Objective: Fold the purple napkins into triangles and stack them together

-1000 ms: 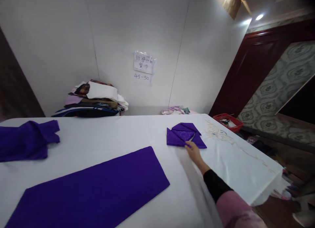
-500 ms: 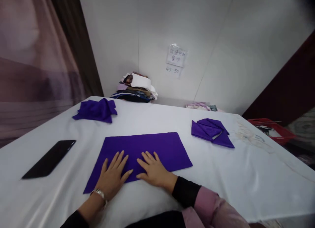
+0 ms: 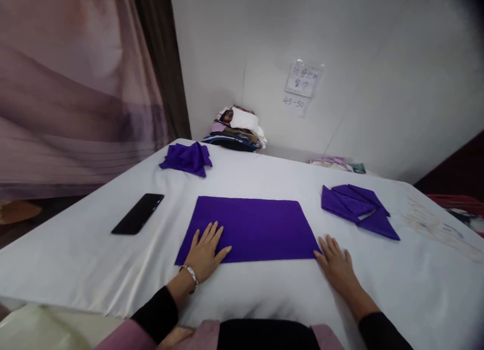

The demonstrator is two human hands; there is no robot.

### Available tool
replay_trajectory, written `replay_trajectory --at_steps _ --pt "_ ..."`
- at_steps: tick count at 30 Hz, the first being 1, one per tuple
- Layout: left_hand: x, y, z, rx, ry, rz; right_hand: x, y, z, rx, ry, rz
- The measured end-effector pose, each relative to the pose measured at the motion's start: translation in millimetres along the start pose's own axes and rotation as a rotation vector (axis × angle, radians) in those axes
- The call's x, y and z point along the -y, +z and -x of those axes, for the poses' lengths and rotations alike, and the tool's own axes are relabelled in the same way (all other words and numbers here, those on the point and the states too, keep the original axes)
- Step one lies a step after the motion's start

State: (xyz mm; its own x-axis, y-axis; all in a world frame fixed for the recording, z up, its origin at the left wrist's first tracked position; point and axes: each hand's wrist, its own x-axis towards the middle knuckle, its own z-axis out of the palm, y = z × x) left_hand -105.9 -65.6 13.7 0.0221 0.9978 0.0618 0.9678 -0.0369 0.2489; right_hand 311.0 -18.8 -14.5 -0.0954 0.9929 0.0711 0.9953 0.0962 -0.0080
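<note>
A purple cloth napkin, a flat rectangle, lies on the white-covered table in front of me. My left hand, with a silver bracelet at its wrist, rests flat on the napkin's near left part, fingers spread. My right hand lies open on the tablecloth at the near right corner, its thumb touching the napkin's edge. Right of the napkin is a folded purple cloth with overlapping pointed layers. A crumpled purple cloth sits at the back left.
A black phone lies on the table's left side. Piled clothes and more fabric are behind the far edge. A paper sign hangs on the wall. A pink curtain hangs at left; a red basket is at right.
My right hand has slid right, from the napkin's middle to its near right corner. The left hand stays on the napkin's left part. The camera view has turned left.
</note>
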Motion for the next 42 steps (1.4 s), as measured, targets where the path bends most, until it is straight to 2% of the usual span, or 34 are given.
replay_trajectory --at_steps 3,6,10,14,17,20,24,26,28,30,33,35,37,38,40,42 --pt "12 -11.3 8 -0.056 -0.077 0.043 12 3 4 -0.111 -0.1 -0.043" --pt "29 -24.4 23 -0.138 -0.198 -0.015 46 1 4 -0.165 -0.308 -0.137" --pt "37 -37.6 45 -0.153 -0.296 -0.124 109 -9 2 -0.067 -0.607 -0.237" --pt "29 -41.6 52 -0.078 -0.41 -0.109 165 -22 1 0.059 -0.844 -0.313" --pt "28 -41.0 50 -0.011 -0.503 0.015 187 -28 1 0.152 -0.922 -0.345" --pt "32 -42.5 48 -0.014 -0.551 0.215 192 -29 2 0.209 -0.91 -0.388" --pt "25 -51.0 37 -0.211 -0.401 0.466 199 -33 2 0.286 -0.833 -0.591" --pt "8 -57.8 22 -0.326 -0.277 0.528 211 -39 1 0.325 -0.744 -0.816" --pt "-18 -65.0 1 -0.388 -0.147 0.586 224 -46 -2 0.36 -0.636 -1.139" --pt "-51 -71.0 -21 -0.356 -0.032 0.645 233 -54 -7 0.37 -0.553 -1.491" --pt "-97 -74.3 -47 -0.149 0.148 0.757 225 -61 -12 0.315 -0.393 -1.859" --pt "-119 -70.4 -55 0.025 0.308 0.841 205 -61 -11 0.265 -0.186 -1.988" --pt "-130 -61.0 -56 0.122 0.442 0.881 178 -54 -9 0.216 0.082 -2.077" --pt "-133 -54.5 -55 0.124 0.479 0.873 164 -50 -8 0.204 0.217 -2.108" --pt "-133 -39.1 -50 0.055 0.498 0.814 140 -42 -5 0.193 0.425 -2.133" --pt "-126 -23.5 -44 -0.033 0.504 0.72 124 -37 -5 0.206 0.515 -2.124"
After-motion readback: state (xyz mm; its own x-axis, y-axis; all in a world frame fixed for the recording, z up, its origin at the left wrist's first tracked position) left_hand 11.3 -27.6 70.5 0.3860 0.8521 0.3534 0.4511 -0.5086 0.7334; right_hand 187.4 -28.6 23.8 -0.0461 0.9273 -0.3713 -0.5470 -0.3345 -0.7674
